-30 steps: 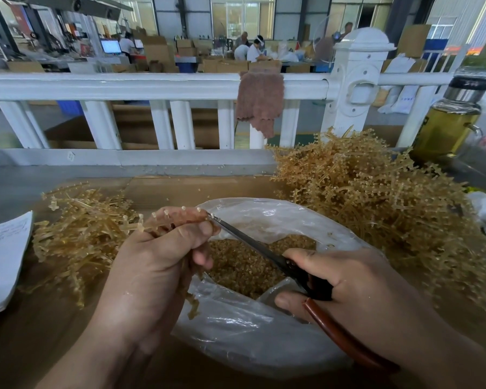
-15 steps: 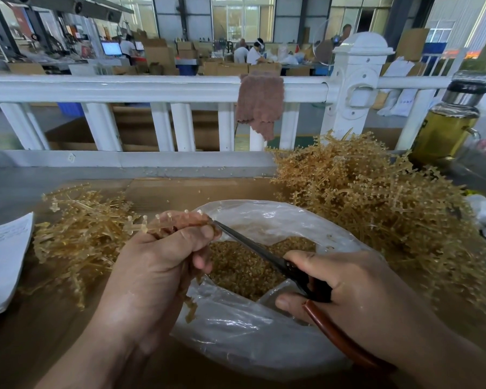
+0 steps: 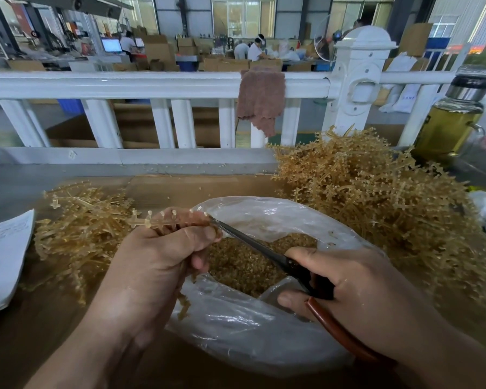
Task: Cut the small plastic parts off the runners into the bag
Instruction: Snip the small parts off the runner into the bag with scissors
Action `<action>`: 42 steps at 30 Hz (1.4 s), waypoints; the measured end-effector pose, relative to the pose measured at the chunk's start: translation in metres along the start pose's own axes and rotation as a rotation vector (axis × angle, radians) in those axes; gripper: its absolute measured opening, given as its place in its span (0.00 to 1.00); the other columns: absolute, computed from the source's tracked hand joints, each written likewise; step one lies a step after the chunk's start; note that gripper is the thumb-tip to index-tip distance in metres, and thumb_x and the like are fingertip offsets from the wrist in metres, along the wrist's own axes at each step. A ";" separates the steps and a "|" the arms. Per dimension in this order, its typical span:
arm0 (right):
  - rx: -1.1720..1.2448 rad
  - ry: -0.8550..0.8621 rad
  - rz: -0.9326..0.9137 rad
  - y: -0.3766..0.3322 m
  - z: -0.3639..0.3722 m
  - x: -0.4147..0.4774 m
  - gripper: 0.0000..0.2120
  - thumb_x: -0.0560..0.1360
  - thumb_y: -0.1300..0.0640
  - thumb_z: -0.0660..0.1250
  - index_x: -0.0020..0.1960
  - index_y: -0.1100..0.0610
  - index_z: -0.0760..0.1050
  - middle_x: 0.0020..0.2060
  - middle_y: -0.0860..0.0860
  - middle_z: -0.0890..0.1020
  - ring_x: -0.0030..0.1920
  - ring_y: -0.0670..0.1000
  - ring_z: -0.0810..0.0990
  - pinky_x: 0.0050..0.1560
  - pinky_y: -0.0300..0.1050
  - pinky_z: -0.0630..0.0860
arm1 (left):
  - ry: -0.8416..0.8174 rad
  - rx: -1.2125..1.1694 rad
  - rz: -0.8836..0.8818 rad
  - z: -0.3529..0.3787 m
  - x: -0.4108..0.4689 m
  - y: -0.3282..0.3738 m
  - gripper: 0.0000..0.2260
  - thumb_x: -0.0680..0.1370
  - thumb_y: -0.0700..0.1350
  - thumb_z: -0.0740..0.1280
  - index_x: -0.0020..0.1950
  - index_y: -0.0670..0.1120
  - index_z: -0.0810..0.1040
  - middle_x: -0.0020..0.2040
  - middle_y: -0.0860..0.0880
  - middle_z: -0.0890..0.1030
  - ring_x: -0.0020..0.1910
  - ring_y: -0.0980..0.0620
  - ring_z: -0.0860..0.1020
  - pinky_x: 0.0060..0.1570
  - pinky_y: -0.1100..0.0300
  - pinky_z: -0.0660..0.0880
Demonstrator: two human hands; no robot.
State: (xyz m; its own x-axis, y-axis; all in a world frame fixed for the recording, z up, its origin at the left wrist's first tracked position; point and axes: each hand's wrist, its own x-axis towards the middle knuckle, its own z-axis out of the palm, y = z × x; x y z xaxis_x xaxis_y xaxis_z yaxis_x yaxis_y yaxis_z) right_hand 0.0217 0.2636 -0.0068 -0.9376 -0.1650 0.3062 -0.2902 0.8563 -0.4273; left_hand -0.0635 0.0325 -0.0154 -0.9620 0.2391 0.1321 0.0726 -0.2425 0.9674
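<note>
Grips one runner (image 3: pixel 163 220) in left hand (image 3: pixel 157 256), fingers curled round its middle, thumb laid across the front. Leaves both ends free of the fist: cross-shaped end to the left, over the smaller heap (image 3: pixel 82 228) of runners; right end just past the thumb tip, above the far-left rim of the bag (image 3: pixel 236 332). Lies long axis roughly level, left to right, short stubs standing up in a row.

Holds scissors (image 3: pixel 264 248) in right hand (image 3: pixel 357 290), fingers wrapped about the black and reddish-brown handles. Points the blades up and left across the bag mouth, tips meeting the runner's right end beside the left thumb. Cannot tell whether the blades are parted at the tip; look nearly together.

Sits below and between both hands: clear plastic bag, mouth open, bed of small amber cut parts (image 3: pixel 242 265) inside.

Also noted: larger heap (image 3: pixel 376 206) of runners right of the bag, white paper (image 3: pixel 3 256) at left edge, white railing (image 3: pixel 124 85) behind with brown cloth (image 3: pixel 261 102) draped over, bottle (image 3: pixel 449 127) of yellow liquid far right
</note>
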 end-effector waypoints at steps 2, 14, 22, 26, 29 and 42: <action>-0.005 -0.001 -0.004 0.000 0.000 0.000 0.20 0.70 0.31 0.64 0.51 0.44 0.78 0.36 0.37 0.77 0.35 0.40 0.77 0.29 0.31 0.66 | 0.008 0.004 -0.001 0.000 0.000 0.001 0.11 0.59 0.47 0.77 0.39 0.46 0.86 0.33 0.45 0.77 0.29 0.53 0.73 0.30 0.62 0.72; -0.018 0.010 0.007 -0.002 -0.001 0.000 0.22 0.70 0.32 0.63 0.51 0.48 0.80 0.34 0.40 0.78 0.35 0.41 0.78 0.30 0.36 0.69 | 0.015 -0.010 -0.017 0.001 -0.002 -0.001 0.03 0.67 0.41 0.74 0.39 0.44 0.86 0.34 0.44 0.77 0.29 0.53 0.73 0.34 0.57 0.71; -0.022 -0.019 0.035 0.000 -0.001 0.001 0.24 0.69 0.29 0.60 0.50 0.47 0.77 0.39 0.37 0.78 0.38 0.43 0.78 0.32 0.38 0.70 | -0.001 -0.040 -0.015 0.002 -0.002 -0.001 0.07 0.70 0.47 0.74 0.41 0.44 0.86 0.38 0.41 0.79 0.31 0.52 0.74 0.34 0.60 0.75; -0.021 -0.018 0.030 0.001 -0.002 0.001 0.25 0.69 0.29 0.60 0.50 0.49 0.78 0.39 0.37 0.78 0.37 0.43 0.78 0.33 0.39 0.71 | -0.015 -0.052 -0.012 0.004 -0.002 0.001 0.11 0.68 0.51 0.76 0.42 0.43 0.85 0.37 0.43 0.78 0.31 0.52 0.74 0.32 0.62 0.75; -0.015 -0.020 0.025 0.001 -0.002 0.001 0.23 0.70 0.30 0.61 0.47 0.49 0.78 0.38 0.39 0.77 0.35 0.43 0.77 0.30 0.38 0.69 | -0.032 -0.058 -0.009 0.004 -0.002 0.001 0.05 0.71 0.47 0.78 0.41 0.46 0.86 0.40 0.41 0.79 0.31 0.53 0.73 0.33 0.61 0.75; 0.038 0.003 0.026 0.007 -0.001 0.001 0.27 0.70 0.29 0.64 0.57 0.49 0.75 0.38 0.44 0.80 0.35 0.43 0.79 0.33 0.39 0.72 | -0.069 -0.070 -0.063 0.005 -0.004 0.001 0.10 0.68 0.50 0.77 0.40 0.43 0.87 0.38 0.44 0.83 0.30 0.53 0.74 0.32 0.61 0.75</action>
State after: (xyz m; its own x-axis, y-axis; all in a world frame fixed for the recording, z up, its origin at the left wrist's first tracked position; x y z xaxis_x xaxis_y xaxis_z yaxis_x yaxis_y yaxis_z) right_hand 0.0194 0.2698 -0.0082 -0.9445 -0.1414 0.2965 -0.2726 0.8410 -0.4674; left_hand -0.0586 0.0360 -0.0138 -0.9436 0.3192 0.0885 -0.0082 -0.2896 0.9571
